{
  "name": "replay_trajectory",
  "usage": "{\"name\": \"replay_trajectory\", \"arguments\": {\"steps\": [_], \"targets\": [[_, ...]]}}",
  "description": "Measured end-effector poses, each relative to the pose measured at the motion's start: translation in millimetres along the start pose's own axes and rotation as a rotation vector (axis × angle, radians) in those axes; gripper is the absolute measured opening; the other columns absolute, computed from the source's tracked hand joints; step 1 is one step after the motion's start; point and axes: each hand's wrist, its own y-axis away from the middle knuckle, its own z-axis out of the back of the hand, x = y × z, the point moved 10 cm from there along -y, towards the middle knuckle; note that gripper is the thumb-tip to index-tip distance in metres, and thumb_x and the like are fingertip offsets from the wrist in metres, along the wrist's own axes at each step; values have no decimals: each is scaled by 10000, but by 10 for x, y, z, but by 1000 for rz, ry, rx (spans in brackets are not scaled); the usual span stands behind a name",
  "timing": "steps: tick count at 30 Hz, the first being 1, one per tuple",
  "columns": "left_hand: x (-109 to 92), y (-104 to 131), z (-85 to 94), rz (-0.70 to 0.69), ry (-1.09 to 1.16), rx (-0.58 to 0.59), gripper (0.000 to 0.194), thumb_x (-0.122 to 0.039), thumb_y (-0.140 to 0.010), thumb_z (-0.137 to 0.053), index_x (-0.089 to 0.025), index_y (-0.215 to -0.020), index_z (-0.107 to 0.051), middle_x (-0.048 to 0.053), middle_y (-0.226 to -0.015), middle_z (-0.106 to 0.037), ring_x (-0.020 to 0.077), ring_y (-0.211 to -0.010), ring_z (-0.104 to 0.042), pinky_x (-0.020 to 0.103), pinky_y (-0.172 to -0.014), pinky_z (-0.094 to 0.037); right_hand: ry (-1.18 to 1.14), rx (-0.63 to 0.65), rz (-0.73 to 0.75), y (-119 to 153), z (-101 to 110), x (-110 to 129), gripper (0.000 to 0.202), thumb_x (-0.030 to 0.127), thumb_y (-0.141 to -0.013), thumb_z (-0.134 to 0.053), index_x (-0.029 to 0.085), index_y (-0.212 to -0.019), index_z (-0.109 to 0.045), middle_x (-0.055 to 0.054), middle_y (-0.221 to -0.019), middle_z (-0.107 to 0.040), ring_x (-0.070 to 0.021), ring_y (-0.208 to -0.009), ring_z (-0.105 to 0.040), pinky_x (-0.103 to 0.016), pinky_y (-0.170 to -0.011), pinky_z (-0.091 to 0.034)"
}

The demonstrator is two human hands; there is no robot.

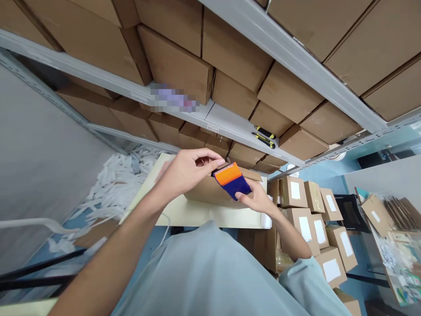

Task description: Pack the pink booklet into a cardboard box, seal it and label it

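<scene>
And there the orange-and-blue packet (229, 175) slanted over the box (207, 193) near the bench's (194, 219) right edge, right hand (259, 200) curled round its near-right end, left hand (186, 173) nearly pinched at its far-left corner, grip unclear.

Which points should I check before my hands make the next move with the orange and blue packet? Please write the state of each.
1. Right hand grips the packet: ok.
2. Left hand has a firm hold on it too: cannot tell.
3. Carton rests on the table: ok.
4. Carton's contents are visible: not ok, hands and packet block the view.
5. Yellow-black cutters lie away from both hands: ok.
</scene>
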Motion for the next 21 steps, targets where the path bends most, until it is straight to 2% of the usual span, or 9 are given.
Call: {"name": "replay_trajectory", "arguments": {"steps": [2, 4, 7, 9, 12, 14, 17, 19, 21], "targets": [[228, 29, -36, 38, 36, -23, 422, -653, -838, -826, -235, -876, -862, 61, -881, -835, 237, -779, -738, 328, -702, -608, -101, 16, -108, -35, -73, -155, 625, 815, -916, -742, 193, -982, -731, -43, -821, -783, -225, -709, -759, -322, -669, -611], [463, 98, -71, 78, 77, -48, 416, -648, -817, -840, -236, -868, -860, 72, -906, -846, 253, -809, -759, 350, -745, -639, -155, 53, -199, -63, -171, -267, 665, 848, -874, -768, 187, -922, -717, -32, -753, -757, -199, -639, -737, -286, -594, -577], [773, 254, -30, 133, 116, -127, 389, -628, -813, -832, -241, -850, -852, 75, -914, -849, 269, -836, -779, 374, -785, -669, -131, 175, -288, -55, -270, -308, 630, 788, -855, -842, 183, -1005, -750, -17, -765, -772, -200, -665, -783, -258, -600, -587], [951, 362, 118, 166, 130, -227, 348, -591, -813, -838, -245, -852, -845, 68, -928, -849, 273, -873, -788, 381, -830, -685, -81, 276, -359, 7, -223, -297, 619, 749, -850, -871, 185, -1081, -763, -16, -805, -790, -210, -696, -814, -249, -603, -599], [1270, 504, 448, 259, 209, -437, 316, -536, -793, -879, -237, -880, -830, 57, -969, -838, 259, -895, -791, 396, -901, -709, 10, 352, -491, 111, 109, -266, 625, 749, -839, -879, 175, -1060, -771, -33, -814, -803, -220, -705, -822, -253, -588, -608], [1533, 547, 522, 354, 337, -496, 329, -502, -755, -915, -218, -888, -817, 62, -969, -823, 249, -885, -791, 413, -915, -725, 69, 339, -553, 104, 430, -238, 618, 767, -840, -867, 174, -981, -766, -35, -758, -791, -214, -672, -800, -265, -584, -610], [1862, 534, 344, 487, 526, -447, 341, -446, -698, -954, -191, -860, -795, 66, -902, -791, 242, -878, -785, 460, -947, -734, 148, 345, -601, -35, 771, -243, 624, 786, -826, -866, 180, -918, -752, -37, -715, -781, -202, -630, -762, -276, -583, -606], [1998, 523, 219, 535, 586, -439, 341, -434, -700, -959, -182, -847, -781, 57, -855, -764, 226, -853, -771, 493, -975, -729, 168, 370, -626, -168, 848, -295, 646, 803, -804, -875, 179, -914, -748, -45, -728, -791, -198, -625, -753, -276, -583, -599], [2090, 515, 161, 553, 604, -461, 340, -437, -721, -952, -180, -851, -772, 47, -831, -744, 209, -827, -755, 513, -990, -724, 151, 394, -652, -291, 831, -368, 674, 831, -785, -873, 181, -904, -738, -42, -715, -786, -193, -616, -741, -279, -591, -597]]}}
